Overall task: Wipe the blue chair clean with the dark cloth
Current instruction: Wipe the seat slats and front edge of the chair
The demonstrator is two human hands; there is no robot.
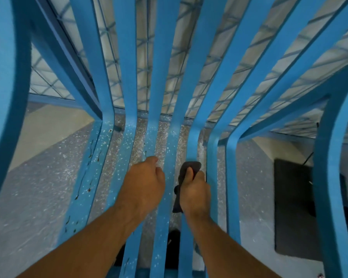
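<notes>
Right hand (195,190) was clenched tight round the dark grey crumpled cloth (190,169), thumb on top, pressing it onto a seat slat of the blue slatted chair (127,77). Left hand (147,181) was curled over a slat further left, close by. Narrow gaps ran between the slats. The backrest bend lay just ahead, with the speckled grey floor (38,187) showing below.
</notes>
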